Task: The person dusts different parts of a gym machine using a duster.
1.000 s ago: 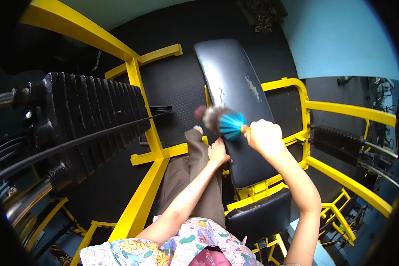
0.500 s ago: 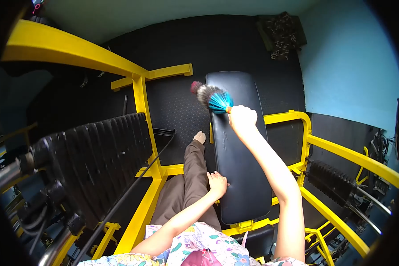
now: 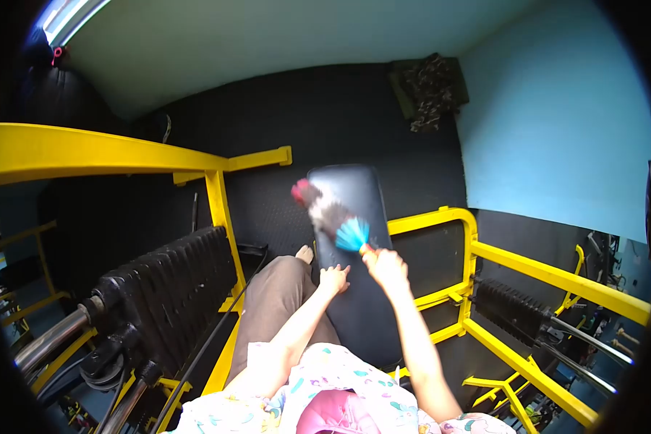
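A feather duster [image 3: 352, 235], banded turquoise, dark grey, white and red, slants up and left across a black padded bench [image 3: 363, 318]. My right hand [image 3: 388, 270] is wrapped round its short orange handle. The feathers are blurred; they overlap the bench's far half, and the red tip reaches past its left edge. Just left of the handle, my left hand [image 3: 335, 280] rests on the bench's left side with its fingers extended. My bent knee is close beside that hand.
Yellow frames [image 3: 441, 219] flank the bench on both sides. Black weight plates [image 3: 168, 293] stand at left, with a dark cable running past them; another plate stack [image 3: 512, 309] is at right. Folded camouflage cloth [image 3: 428, 92] lies by the far wall.
My left hand has moved forward along the bench, nearer my right hand. The duster now lies further over the pad, its tip still pointing left. My view has shifted and my knee is raised.
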Demonstrator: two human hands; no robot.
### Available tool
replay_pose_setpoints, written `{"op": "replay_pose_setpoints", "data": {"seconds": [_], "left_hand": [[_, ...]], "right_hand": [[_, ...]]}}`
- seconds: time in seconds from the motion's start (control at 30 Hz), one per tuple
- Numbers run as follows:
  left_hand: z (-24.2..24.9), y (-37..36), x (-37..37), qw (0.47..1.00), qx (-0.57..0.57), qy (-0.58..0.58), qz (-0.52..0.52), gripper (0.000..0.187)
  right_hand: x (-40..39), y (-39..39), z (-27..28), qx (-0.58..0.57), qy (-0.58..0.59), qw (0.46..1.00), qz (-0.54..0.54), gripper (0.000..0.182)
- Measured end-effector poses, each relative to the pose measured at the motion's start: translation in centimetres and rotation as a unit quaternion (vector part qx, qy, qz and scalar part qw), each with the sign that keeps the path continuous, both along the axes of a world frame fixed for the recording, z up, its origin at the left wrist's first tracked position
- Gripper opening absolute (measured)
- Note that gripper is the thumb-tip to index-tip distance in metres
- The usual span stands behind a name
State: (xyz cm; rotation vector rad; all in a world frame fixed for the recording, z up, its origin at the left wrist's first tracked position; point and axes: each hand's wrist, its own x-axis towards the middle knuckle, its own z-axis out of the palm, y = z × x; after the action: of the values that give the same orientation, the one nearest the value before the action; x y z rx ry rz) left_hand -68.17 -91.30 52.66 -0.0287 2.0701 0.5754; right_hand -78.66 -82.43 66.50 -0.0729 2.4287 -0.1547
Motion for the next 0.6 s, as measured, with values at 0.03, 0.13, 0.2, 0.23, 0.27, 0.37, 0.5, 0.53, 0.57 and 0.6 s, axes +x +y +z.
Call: {"op": "replay_pose_setpoints", "data": {"seconds": [0.03,0.13,0.2,0.23,0.27,0.37,0.5,0.53,0.57,0.6], "left_hand": [[0.6,0.1,-0.7,1.0,-0.001,0.0,-0.015,0.059],[-2.5,1.4,-0.3,0.998,0.027,0.022,-0.043,0.052],[-2.8,1.8,-0.7,0.996,0.018,0.008,-0.084,0.052],[-2.9,2.1,-1.0,0.994,0.014,0.0,-0.106,0.052],[-3.0,2.3,-1.3,0.992,0.01,-0.01,-0.129,0.052],[-3.3,2.8,-2.7,0.977,-0.014,-0.035,-0.21,0.053],[-2.8,3.3,-5.8,0.947,-0.067,-0.032,-0.314,0.054],[-2.7,3.3,-6.7,0.936,-0.081,-0.033,-0.342,0.055],[-2.5,3.4,-7.8,0.923,-0.095,-0.036,-0.371,0.056],[-2.5,3.5,-8.8,0.908,-0.112,-0.041,-0.401,0.056]], "right_hand": [[1.4,1.0,0.1,-0.023,-0.018,0.999,-0.025,0.042],[5.0,3.7,2.2,-0.04,-0.057,0.994,-0.084,0.044],[7.4,5.6,2.5,-0.058,-0.067,0.984,-0.157,0.045],[8.5,6.3,3.3,-0.06,-0.068,0.979,-0.182,0.044],[9.7,6.8,4.1,-0.069,-0.066,0.972,-0.213,0.044],[14.1,7.6,5.5,-0.108,-0.052,0.948,-0.296,0.04],[15.6,8.8,8.2,-0.028,-0.07,0.91,-0.408,0.039],[15.2,9.3,8.6,-0.011,-0.094,0.903,-0.419,0.039],[14.5,9.4,9.1,-0.009,-0.085,0.896,-0.436,0.039],[13.6,9.4,8.9,-0.01,-0.075,0.893,-0.444,0.039]]}}
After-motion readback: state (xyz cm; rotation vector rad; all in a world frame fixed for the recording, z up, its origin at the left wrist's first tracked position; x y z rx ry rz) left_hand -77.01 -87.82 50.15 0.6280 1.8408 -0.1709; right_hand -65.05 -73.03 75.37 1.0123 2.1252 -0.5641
